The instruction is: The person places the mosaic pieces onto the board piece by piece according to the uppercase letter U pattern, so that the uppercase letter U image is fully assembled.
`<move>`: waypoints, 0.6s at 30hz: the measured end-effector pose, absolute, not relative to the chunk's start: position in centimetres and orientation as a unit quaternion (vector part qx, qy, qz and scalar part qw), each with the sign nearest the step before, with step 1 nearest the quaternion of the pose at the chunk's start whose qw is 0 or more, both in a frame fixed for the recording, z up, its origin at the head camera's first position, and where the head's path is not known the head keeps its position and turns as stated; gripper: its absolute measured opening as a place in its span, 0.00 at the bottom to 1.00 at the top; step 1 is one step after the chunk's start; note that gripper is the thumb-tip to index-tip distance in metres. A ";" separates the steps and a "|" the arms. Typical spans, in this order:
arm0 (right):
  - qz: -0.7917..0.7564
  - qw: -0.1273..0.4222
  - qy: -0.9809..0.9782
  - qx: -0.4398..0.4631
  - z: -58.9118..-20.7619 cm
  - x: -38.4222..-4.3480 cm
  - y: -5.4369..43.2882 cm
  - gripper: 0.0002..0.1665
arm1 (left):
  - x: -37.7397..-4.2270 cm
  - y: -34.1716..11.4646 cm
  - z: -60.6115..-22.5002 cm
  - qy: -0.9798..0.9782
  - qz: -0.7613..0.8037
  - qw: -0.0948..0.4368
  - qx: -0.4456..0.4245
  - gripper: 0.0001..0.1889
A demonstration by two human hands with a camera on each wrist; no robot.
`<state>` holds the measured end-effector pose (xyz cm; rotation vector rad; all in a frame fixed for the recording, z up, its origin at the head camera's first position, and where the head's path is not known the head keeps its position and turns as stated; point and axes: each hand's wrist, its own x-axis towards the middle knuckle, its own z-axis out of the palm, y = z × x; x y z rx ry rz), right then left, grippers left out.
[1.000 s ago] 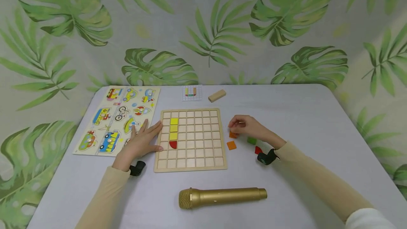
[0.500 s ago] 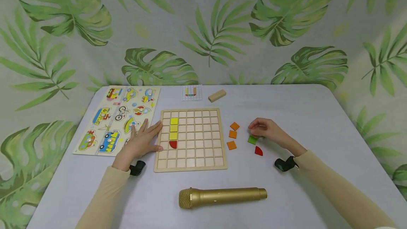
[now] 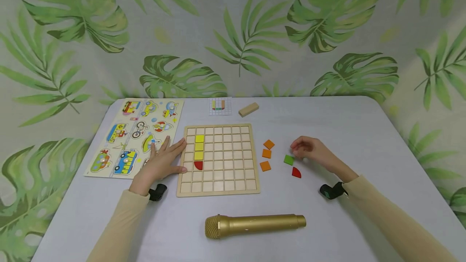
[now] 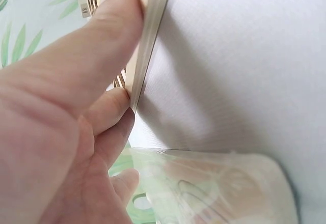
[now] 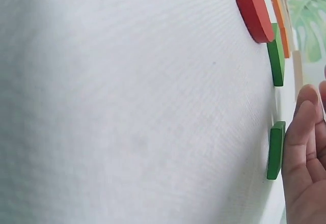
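Note:
My left hand (image 3: 162,163) rests with spread fingers against the left edge of a wooden grid board (image 3: 218,194). In the left wrist view its thumb (image 4: 114,23) and fingertips touch the board's side. Three yellow square tiles (image 3: 198,146) and a red quarter-circle tile (image 3: 198,165) sit in one column of the board. Over the table to the right, my right hand (image 3: 314,153) hovers with loosely bent fingers, nothing visible in them. Beside it lies a green square tile (image 3: 289,159); another green tile (image 5: 275,150) shows by the hand in the right wrist view.
Three orange tiles (image 3: 266,153) and a red quarter-circle tile (image 3: 296,172) lie right of the board. A gold microphone (image 3: 255,225) lies in front. Behind are a pattern card (image 3: 220,106) and a wooden block (image 3: 248,109); a vehicle puzzle (image 3: 120,140) is at left.
My right hand has moved right, from the orange tiles to beside the green ones, uncovering the orange tiles and the red quarter-circle. The left hand has stayed on the board's edge.

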<state>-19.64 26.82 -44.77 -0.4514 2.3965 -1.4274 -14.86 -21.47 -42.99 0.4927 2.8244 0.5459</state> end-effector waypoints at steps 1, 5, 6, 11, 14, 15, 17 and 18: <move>-0.496 0.157 0.839 -0.159 -44.8 -19.6 26.8 0.12 | -14.9 -21.5 -43.0 0.962 0.186 0.112 0.168 0.45; -0.463 0.143 0.857 -0.177 -44.9 -19.4 26.5 0.10 | -14.9 -21.5 -43.1 0.961 0.189 0.114 0.167 0.45; -0.452 0.137 0.862 -0.183 -44.9 -19.3 26.4 0.10 | -14.9 -21.5 -43.2 0.961 0.190 0.114 0.167 0.45; -0.401 0.111 0.886 -0.202 -44.8 -19.0 25.8 0.10 | -15.0 -21.4 -43.2 0.960 0.193 0.118 0.167 0.46; -0.376 0.104 0.896 -0.209 -44.8 -18.8 25.4 0.12 | -15.0 -21.4 -43.2 0.960 0.191 0.122 0.165 0.46; -0.367 0.100 0.899 -0.214 -44.8 -18.7 25.3 0.12 | -15.0 -21.4 -43.2 0.960 0.192 0.123 0.164 0.46; -0.352 0.093 0.904 -0.226 -44.8 -18.5 25.2 0.14 | -15.0 -21.4 -43.1 0.960 0.190 0.123 0.164 0.45; -0.346 0.088 0.905 -0.232 -44.8 -18.3 25.1 0.14 | -15.0 -21.4 -43.1 0.960 0.190 0.122 0.165 0.45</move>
